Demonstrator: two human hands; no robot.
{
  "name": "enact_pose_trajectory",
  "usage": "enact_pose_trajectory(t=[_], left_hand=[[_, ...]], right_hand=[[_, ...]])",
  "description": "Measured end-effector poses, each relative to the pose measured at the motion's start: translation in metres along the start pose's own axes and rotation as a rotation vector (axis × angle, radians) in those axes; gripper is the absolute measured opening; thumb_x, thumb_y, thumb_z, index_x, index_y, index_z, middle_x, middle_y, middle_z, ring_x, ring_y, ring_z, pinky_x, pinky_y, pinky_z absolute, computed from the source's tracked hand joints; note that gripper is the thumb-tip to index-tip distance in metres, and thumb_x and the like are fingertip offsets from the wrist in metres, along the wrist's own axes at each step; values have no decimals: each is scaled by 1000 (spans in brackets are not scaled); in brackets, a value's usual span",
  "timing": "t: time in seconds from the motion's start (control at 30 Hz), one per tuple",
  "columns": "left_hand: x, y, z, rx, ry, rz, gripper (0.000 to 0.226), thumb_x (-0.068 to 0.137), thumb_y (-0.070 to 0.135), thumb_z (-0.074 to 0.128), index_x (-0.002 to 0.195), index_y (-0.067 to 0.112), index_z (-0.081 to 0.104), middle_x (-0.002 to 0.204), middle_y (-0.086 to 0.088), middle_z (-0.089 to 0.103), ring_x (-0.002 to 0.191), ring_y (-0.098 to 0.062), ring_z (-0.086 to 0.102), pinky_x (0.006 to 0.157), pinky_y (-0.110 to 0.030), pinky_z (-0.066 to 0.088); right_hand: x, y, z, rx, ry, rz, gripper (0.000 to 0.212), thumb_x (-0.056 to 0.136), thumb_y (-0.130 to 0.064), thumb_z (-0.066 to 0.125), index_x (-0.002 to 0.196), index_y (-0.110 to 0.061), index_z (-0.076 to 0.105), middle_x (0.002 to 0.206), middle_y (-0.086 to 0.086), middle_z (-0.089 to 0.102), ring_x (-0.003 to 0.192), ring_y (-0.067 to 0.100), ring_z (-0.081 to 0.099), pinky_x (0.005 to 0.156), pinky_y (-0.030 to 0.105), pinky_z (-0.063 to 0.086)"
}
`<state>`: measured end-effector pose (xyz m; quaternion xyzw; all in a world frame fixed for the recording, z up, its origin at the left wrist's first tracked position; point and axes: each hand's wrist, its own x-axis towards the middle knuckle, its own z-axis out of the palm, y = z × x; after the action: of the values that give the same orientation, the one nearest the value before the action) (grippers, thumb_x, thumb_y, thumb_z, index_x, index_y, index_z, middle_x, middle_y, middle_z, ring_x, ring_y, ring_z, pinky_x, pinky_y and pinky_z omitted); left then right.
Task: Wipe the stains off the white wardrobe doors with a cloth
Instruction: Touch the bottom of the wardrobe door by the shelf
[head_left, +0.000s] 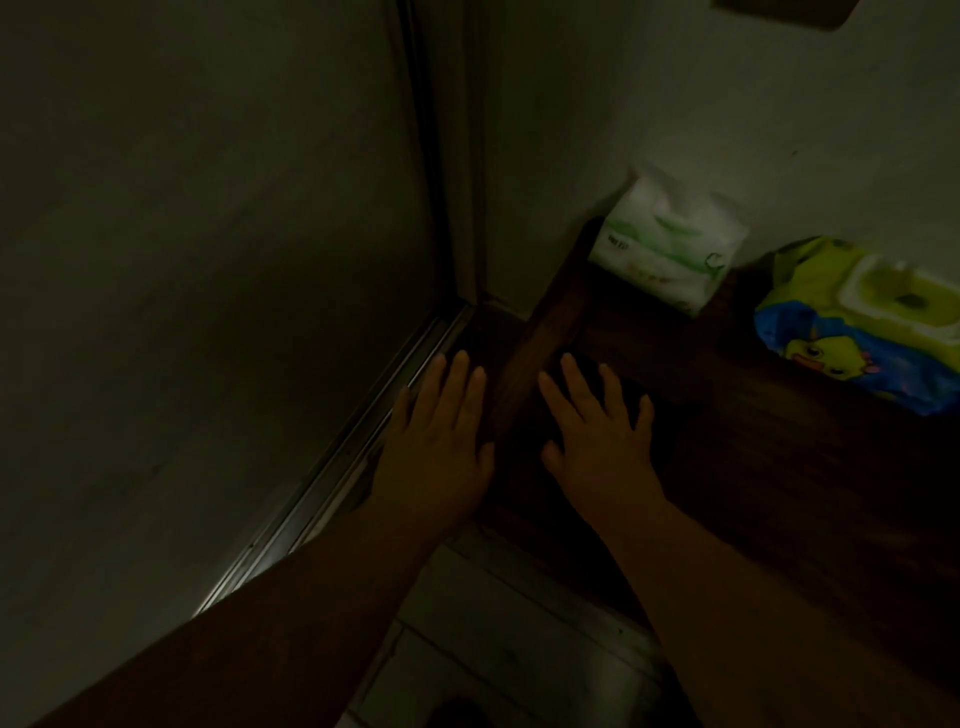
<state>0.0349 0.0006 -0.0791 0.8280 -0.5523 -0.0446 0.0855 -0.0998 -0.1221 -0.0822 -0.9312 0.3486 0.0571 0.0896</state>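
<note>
Both hands are spread flat with nothing in the grip: left hand (441, 441) beside the door track (332, 467), right hand (597, 431) on the tabletop (753, 467). The door (208, 260) stands left of the tabletop. No cloth is visible. The tissue pack (670, 244) and wipes pack (857, 322) lie at the tabletop's far side. Risk: dim light may hide stains, and a reach across could knock either pack.

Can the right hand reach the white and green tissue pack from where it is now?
Probably yes. The right hand is open and empty over the dark wooden surface, and the tissue pack stands farther along it against the wall, with nothing visible between them.
</note>
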Motion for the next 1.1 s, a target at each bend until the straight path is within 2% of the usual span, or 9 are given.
enact_pose_trajectory(t=[0.13, 0.23, 0.33, 0.4, 0.53, 0.67, 0.83, 0.93, 1.1], left_hand=[[3, -2, -9, -8, 11, 19, 69, 84, 38, 33, 143, 5, 27, 151, -16, 21, 139, -32, 10, 104, -54, 12], [5, -1, -21, 8, 7, 15, 69, 83, 39, 34, 143, 5, 28, 151, -16, 21, 139, -33, 11, 105, -53, 13], [9, 2, -47, 35, -4, 6, 69, 86, 42, 31, 146, 10, 17, 154, -11, 7, 140, -29, -1, 107, -49, 5], [13, 4, -66, 56, -10, -21, 70, 87, 44, 25, 147, 13, 8, 154, -7, -4, 140, -25, -11, 109, -47, 0], [20, 12, -124, 50, 60, -38, 70, 84, 44, 25, 145, 10, 22, 153, -10, 13, 140, -29, 4, 107, -53, 15], [27, 25, -208, 56, 206, -17, 68, 85, 43, 28, 144, 9, 25, 151, -9, 12, 139, -29, 6, 106, -49, 12], [30, 43, -321, 141, 350, -5, 65, 86, 41, 31, 141, 6, 32, 149, -15, 26, 136, -33, 19, 101, -52, 20], [24, 58, -393, 225, 414, -32, 68, 87, 42, 30, 145, 8, 21, 152, -13, 13, 139, -32, 9, 106, -52, 17], [-6, 86, -510, 306, 535, -107, 72, 96, 41, 31, 144, 16, -16, 146, -3, -28, 135, -22, -26, 111, -42, -8]], right_hand=[[5, -1, -6, 69, 77, 21, 74, 72, -14, 75, 137, -26, 44, 150, 6, 32, 124, 41, 40, 91, 59, 37], [10, -2, -21, 64, 52, 17, 64, 88, -12, 56, 144, -30, 29, 157, 0, 12, 130, 34, 27, 95, 44, 34], [6, -8, -45, 62, 68, 19, 62, 94, -16, 47, 147, -30, 19, 157, -3, 3, 134, 30, 19, 100, 41, 31], [3, -16, -65, 92, 149, -11, 63, 89, -12, 54, 145, -26, 29, 156, 2, 13, 131, 36, 26, 98, 47, 33], [3, -26, -119, 150, 374, -94, 68, 60, 4, 78, 123, -13, 60, 136, 14, 50, 105, 45, 52, 72, 56, 48], [-1, -35, -202, 227, 591, -207, 67, 61, 11, 73, 123, -10, 59, 136, 15, 50, 104, 32, 37, 76, 52, 51], [-14, -55, -315, 215, 723, -290, 69, 59, 5, 76, 124, -10, 59, 137, 14, 49, 106, 32, 37, 76, 50, 48], [-28, -69, -383, 211, 823, -364, 68, 64, 3, 75, 127, -11, 56, 140, 13, 45, 110, 35, 40, 80, 51, 49], [-60, -101, -490, 228, 1029, -469, 67, 65, 5, 76, 127, -11, 55, 141, 16, 43, 115, 35, 36, 87, 53, 46]])
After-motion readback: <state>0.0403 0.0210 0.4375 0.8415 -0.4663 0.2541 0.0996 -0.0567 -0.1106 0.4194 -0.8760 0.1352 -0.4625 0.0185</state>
